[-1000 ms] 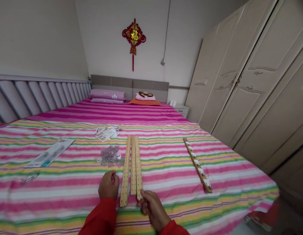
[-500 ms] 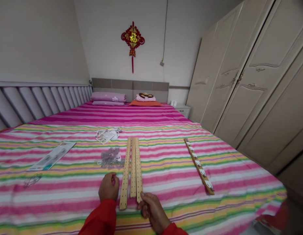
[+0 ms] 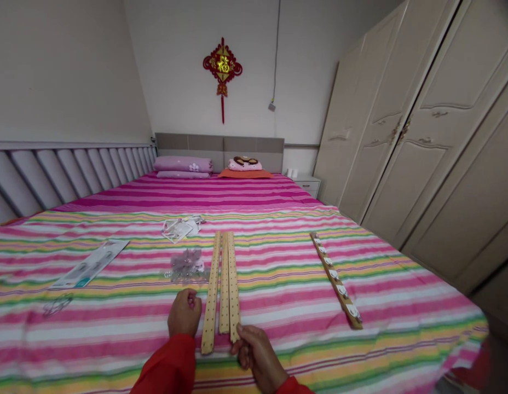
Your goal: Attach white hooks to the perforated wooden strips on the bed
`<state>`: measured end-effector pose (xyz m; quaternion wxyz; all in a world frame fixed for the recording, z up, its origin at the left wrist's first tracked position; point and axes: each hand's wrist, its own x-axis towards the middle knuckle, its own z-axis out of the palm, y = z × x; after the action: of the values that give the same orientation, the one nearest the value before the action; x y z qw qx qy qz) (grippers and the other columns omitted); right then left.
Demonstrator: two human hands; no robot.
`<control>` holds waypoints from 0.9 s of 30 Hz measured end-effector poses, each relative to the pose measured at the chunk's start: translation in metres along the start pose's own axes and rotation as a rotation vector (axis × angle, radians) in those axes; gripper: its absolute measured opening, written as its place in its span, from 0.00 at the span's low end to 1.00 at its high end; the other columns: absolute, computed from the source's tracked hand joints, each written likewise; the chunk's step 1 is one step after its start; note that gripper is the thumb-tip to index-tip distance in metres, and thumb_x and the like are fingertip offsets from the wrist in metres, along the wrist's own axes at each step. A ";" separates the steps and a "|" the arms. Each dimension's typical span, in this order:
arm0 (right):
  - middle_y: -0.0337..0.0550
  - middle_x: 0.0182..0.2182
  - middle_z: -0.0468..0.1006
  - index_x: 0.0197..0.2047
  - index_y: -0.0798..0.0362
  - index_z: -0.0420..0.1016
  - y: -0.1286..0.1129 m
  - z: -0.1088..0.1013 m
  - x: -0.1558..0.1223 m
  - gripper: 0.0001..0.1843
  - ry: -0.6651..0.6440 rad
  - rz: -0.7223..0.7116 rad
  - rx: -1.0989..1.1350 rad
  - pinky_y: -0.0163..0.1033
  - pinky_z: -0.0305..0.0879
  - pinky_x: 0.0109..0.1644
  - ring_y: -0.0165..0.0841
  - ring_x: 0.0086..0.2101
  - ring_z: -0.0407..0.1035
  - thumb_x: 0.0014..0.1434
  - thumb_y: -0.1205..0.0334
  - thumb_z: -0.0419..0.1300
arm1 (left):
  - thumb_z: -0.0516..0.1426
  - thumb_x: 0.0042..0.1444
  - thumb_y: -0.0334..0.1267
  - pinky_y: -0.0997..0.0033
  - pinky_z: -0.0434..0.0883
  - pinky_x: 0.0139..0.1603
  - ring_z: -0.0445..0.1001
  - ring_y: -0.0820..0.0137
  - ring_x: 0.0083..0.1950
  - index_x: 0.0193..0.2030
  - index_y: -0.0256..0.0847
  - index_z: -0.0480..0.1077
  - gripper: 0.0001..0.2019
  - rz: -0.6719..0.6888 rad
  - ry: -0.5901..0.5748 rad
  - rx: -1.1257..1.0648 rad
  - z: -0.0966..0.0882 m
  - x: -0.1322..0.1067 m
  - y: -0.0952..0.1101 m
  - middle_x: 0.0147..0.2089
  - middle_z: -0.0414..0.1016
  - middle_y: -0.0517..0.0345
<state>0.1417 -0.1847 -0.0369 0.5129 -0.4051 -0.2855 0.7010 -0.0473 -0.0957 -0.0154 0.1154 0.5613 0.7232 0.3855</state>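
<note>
The right hand (image 3: 258,353), in a red sleeve (image 3: 293,387), is nearly closed, its fingers (image 3: 241,350) curled against the lower end of the rightmost of three long pale wooden strips drilled with rows of small holes (image 3: 224,282), apparently holding that end. The left hand (image 3: 184,313), also red-sleeved, sits in a loose fist on the sheet just left of the strips, with nothing visible in it. The strips lie side by side and nearly parallel, on a pink, white, green and yellow striped bedsheet (image 3: 278,306) covering a wide bed. Left of the strips lie a clear bag of small grey parts (image 3: 187,265), and beyond it a crumpled clear packet with white paper (image 3: 179,229). Farther left are a long white printed card (image 3: 90,265) and a thin wire-like loop (image 3: 57,305). Right of the strips lies a narrow wooden rail with a row of white-and-metal hooks (image 3: 336,282), tilted across the sheet. Well beyond the strips stand a grey headboard (image 3: 221,145) with pink pillows (image 3: 182,164) and a red hanging knot ornament (image 3: 222,64) on the wall. A cream panelled wardrobe (image 3: 402,120) fills the right side.
</note>
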 end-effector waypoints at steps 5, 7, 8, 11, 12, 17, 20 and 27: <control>0.44 0.15 0.76 0.24 0.56 0.66 -0.001 0.002 0.000 0.23 0.014 0.009 0.020 0.28 0.41 0.13 0.21 0.09 0.56 0.45 0.44 0.67 | 0.51 0.50 0.35 0.71 0.61 0.32 0.69 0.69 0.33 0.32 0.42 0.63 0.02 0.022 -0.031 0.070 0.000 0.005 0.002 0.33 0.68 0.58; 0.44 0.15 0.76 0.25 0.56 0.66 -0.003 0.002 0.000 0.23 0.015 0.015 0.022 0.28 0.41 0.13 0.22 0.09 0.56 0.44 0.45 0.67 | 0.50 0.50 0.34 0.71 0.61 0.33 0.68 0.69 0.33 0.30 0.43 0.61 0.00 0.062 -0.024 0.092 0.002 0.006 0.000 0.32 0.67 0.58; 0.45 0.16 0.76 0.25 0.56 0.66 -0.003 0.003 0.000 0.23 0.014 0.016 0.020 0.28 0.40 0.13 0.22 0.09 0.56 0.44 0.45 0.67 | 0.50 0.50 0.34 0.70 0.61 0.33 0.67 0.69 0.33 0.29 0.43 0.60 0.01 0.082 -0.019 0.093 0.002 0.006 -0.001 0.31 0.66 0.58; 0.45 0.16 0.77 0.25 0.56 0.66 -0.004 0.003 -0.001 0.22 0.003 0.014 0.022 0.28 0.41 0.13 0.21 0.10 0.56 0.44 0.46 0.67 | 0.50 0.49 0.34 0.70 0.61 0.34 0.66 0.68 0.32 0.28 0.43 0.59 0.01 0.131 -0.006 0.081 0.004 0.007 -0.005 0.30 0.64 0.59; 0.45 0.16 0.77 0.26 0.56 0.66 -0.004 0.003 -0.002 0.22 0.003 0.005 0.025 0.28 0.41 0.13 0.21 0.10 0.56 0.44 0.46 0.67 | 0.50 0.48 0.34 0.70 0.61 0.34 0.66 0.68 0.32 0.27 0.43 0.59 0.02 0.147 -0.002 0.073 0.004 0.007 -0.006 0.30 0.64 0.59; 0.45 0.16 0.77 0.26 0.57 0.68 -0.003 0.003 -0.006 0.22 0.012 -0.068 -0.013 0.28 0.39 0.14 0.20 0.10 0.54 0.44 0.45 0.66 | 0.49 0.46 0.34 0.70 0.63 0.33 0.66 0.69 0.30 0.25 0.44 0.58 0.02 0.215 -0.005 0.002 0.000 0.008 -0.006 0.28 0.63 0.60; 0.44 0.15 0.76 0.24 0.58 0.69 -0.001 -0.002 -0.008 0.24 0.025 -0.101 -0.062 0.29 0.37 0.14 0.19 0.10 0.52 0.44 0.43 0.66 | 0.49 0.45 0.35 0.69 0.63 0.32 0.66 0.69 0.29 0.24 0.44 0.59 0.02 0.211 0.013 -0.029 0.000 0.008 -0.008 0.27 0.64 0.60; 0.42 0.13 0.74 0.22 0.57 0.69 0.006 -0.023 -0.012 0.28 0.054 -0.090 -0.065 0.28 0.36 0.13 0.19 0.08 0.51 0.39 0.37 0.67 | 0.51 0.45 0.40 0.68 0.68 0.36 0.70 0.67 0.33 0.27 0.42 0.66 0.06 0.199 0.052 -0.227 0.004 0.004 -0.020 0.30 0.70 0.57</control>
<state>0.1597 -0.1982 -0.0503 0.5379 -0.4272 -0.3118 0.6564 -0.0607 -0.0914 -0.0312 0.1205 0.6034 0.6187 0.4886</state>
